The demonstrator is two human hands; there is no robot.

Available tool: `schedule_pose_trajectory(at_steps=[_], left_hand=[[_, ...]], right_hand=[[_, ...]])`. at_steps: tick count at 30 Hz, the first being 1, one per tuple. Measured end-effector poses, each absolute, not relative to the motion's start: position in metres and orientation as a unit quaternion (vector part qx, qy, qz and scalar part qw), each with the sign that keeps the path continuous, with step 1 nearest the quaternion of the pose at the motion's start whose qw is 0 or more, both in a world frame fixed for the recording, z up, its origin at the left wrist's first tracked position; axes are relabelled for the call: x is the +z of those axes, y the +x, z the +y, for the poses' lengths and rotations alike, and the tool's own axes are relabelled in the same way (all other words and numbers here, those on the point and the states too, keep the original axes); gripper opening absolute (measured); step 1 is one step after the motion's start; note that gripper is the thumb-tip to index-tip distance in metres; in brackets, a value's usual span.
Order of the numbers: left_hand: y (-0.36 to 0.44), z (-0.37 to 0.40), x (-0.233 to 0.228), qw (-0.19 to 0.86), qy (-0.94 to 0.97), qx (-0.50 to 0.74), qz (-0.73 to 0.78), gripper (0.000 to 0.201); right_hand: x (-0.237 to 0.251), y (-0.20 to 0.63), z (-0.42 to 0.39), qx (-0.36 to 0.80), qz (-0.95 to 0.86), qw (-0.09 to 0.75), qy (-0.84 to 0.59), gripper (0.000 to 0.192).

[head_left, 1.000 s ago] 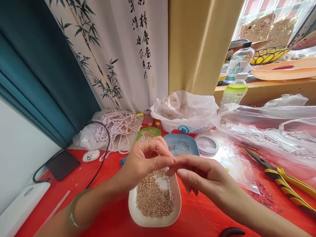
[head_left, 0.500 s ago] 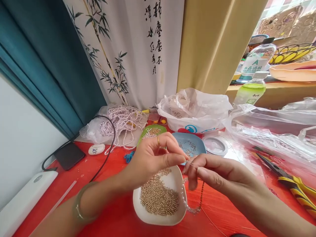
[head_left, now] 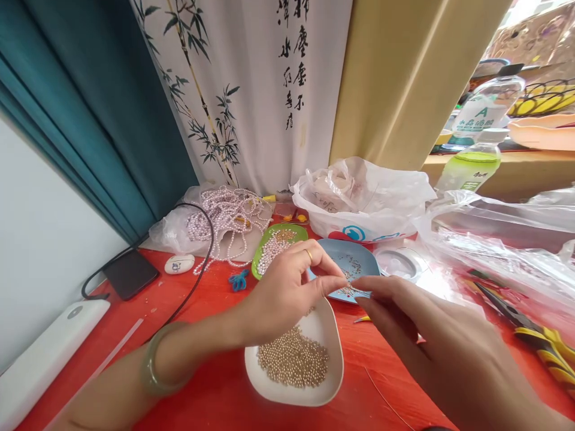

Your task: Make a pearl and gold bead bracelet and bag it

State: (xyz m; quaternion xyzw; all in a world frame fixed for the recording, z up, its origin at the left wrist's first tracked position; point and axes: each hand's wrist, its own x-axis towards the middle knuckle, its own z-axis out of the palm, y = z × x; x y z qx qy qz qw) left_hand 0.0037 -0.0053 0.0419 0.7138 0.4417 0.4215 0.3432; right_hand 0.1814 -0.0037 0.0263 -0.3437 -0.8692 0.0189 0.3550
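My left hand [head_left: 294, 287], a gold ring on one finger, pinches thumb and forefinger together at one end of a fine clear thread [head_left: 360, 292]. Facing it, my right hand [head_left: 417, 326] holds the thread between its fingertips, almost touching the left. Whatever tiny piece sits at the pinch is too small to make out. No beaded strand shows now; the right hand may cover it. Below both hands is a white tray [head_left: 333, 341] with a heap of small gold beads [head_left: 294, 359].
Behind the hands are a green tray [head_left: 257, 263] of pearly beads and a blue tray [head_left: 330, 246] of small metal parts. Pink bead strands [head_left: 220, 218] lie back left. Yellow-black pliers [head_left: 532, 335] lie at right, near a white plastic bag [head_left: 381, 185]. A black cable [head_left: 211, 239] crosses the left side.
My right hand has turned palm-down and its fingertips have come closer to the left's. The bead strand that hung below it has gone from sight. The view has shifted slightly.
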Motion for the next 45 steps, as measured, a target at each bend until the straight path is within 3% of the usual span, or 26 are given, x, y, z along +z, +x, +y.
schedule_pose_trajectory(at_steps=[4,7,17,34,39,45], left_hand=[[0.002,0.001,0.036,0.35,0.719,0.361,0.48,0.013],[-0.002,0.008,0.029,0.347,0.728,0.307,0.506,0.014],[-0.012,0.022,0.005,0.22,0.829,0.1,0.504,0.018],[0.0,0.008,-0.015,-0.011,0.889,0.006,0.457,0.02],[-0.001,0.01,-0.006,0.083,0.864,0.071,0.492,0.015],[-0.002,0.026,0.001,0.492,0.689,0.254,0.467,0.01]], right_hand=[[0.013,0.189,0.006,-0.131,-0.902,0.313,-0.268,0.021],[0.004,0.191,0.014,-0.148,-0.923,0.28,-0.219,0.027],[-0.022,0.181,0.025,0.098,-0.893,0.255,-0.358,0.022],[-0.012,0.18,0.028,0.188,-0.842,0.283,-0.42,0.018],[-0.011,0.18,0.025,0.207,-0.835,0.293,-0.417,0.016],[-0.01,0.178,0.018,0.25,-0.813,0.327,-0.411,0.017]])
